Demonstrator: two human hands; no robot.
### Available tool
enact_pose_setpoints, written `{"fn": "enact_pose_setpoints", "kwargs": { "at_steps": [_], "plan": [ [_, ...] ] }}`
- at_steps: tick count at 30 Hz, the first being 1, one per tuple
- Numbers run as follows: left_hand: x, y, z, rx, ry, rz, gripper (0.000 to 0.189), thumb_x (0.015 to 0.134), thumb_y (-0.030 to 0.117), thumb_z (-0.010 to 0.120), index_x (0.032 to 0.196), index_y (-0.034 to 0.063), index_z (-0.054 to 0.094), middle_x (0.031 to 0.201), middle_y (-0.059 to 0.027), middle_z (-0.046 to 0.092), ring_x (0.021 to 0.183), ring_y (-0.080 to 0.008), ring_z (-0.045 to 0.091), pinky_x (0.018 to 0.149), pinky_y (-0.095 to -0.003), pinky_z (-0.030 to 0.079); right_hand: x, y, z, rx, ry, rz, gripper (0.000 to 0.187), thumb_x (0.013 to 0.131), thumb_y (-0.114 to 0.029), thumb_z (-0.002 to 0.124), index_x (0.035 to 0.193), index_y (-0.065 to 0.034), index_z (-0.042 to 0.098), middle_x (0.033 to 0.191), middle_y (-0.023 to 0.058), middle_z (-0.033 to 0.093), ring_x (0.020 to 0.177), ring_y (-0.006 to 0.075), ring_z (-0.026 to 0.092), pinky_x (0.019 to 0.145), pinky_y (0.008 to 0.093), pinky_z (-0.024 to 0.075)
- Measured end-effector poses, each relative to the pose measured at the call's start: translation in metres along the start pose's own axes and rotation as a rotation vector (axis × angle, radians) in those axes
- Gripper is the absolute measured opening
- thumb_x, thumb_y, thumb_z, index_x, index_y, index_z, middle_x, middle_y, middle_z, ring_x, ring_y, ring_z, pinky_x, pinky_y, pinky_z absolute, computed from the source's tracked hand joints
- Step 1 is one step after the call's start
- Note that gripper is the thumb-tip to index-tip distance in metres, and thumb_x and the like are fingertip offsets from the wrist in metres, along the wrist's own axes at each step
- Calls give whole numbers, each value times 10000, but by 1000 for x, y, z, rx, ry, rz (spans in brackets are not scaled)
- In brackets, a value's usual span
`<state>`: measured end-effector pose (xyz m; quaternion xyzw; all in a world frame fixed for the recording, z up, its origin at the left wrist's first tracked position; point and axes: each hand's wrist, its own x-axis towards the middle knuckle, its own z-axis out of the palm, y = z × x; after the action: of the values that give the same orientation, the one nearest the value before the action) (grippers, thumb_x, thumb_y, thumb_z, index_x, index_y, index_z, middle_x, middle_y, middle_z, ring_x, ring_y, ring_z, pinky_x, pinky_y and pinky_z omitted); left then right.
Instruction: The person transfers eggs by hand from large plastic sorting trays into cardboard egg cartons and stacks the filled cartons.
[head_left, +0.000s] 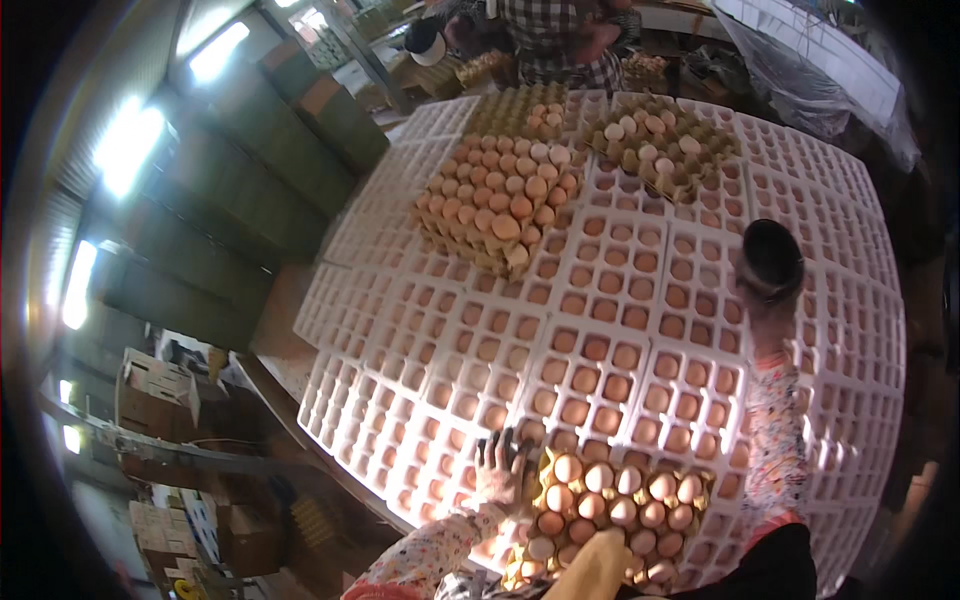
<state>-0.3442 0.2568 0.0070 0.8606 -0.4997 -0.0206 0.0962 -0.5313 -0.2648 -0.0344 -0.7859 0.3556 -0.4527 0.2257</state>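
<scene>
My left hand lies flat with fingers apart over white foam egg trays. Dark patches show at its fingertips; I cannot tell what they are. Beside it, to the right, a pulp egg tray filled with brown and pale eggs stands close to my body. Stretched far out to the right, my right hand is blurred and grips a dark rounded object above the foam trays. Most of those trays' cells hold eggs.
Stacked pulp trays of eggs stand farther off, next to partly filled pulp trays. Another person is at the far edge. Cardboard boxes sit at left. A tan object overlaps the near tray. Plastic sheeting hangs far right.
</scene>
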Motion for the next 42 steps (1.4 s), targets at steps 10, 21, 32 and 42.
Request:
{"fn": "enact_pose_setpoints", "kwargs": {
  "at_steps": [10,21,32,42],
  "plan": [
    [3,-7,2,74,-67,-73,526,946,376,410,1420,149,387,1536,-177,174,1406,-397,174,1148,-556,133,-89,-407,-100,843,-169,-190,1037,634,-155,876,1441,-34,236,1357,135,450,1229,230,485,1020,386,428],
    [-44,-49,-13,-233,66,213,582,917,457,446,1388,116,429,1455,-193,343,1354,-389,285,1111,-571,202,-177,-559,-207,624,-67,-46,1044,626,-161,882,1439,-32,240,1361,132,446,1233,228,479,1026,385,420],
    [-31,-59,-29,-215,-20,207,588,912,457,457,1385,109,430,1446,-195,355,1343,-390,300,1104,-571,211,-192,-637,-267,445,5,-117,1051,619,-167,887,1438,-30,245,1365,128,441,1237,226,472,1031,383,412],
    [-4,-49,-51,-157,-41,177,593,908,457,467,1382,103,431,1438,-197,365,1333,-390,314,1097,-571,220,-174,-665,-329,298,58,-198,1057,612,-172,892,1437,-29,249,1368,125,437,1240,224,466,1036,382,404]
  ]
}}
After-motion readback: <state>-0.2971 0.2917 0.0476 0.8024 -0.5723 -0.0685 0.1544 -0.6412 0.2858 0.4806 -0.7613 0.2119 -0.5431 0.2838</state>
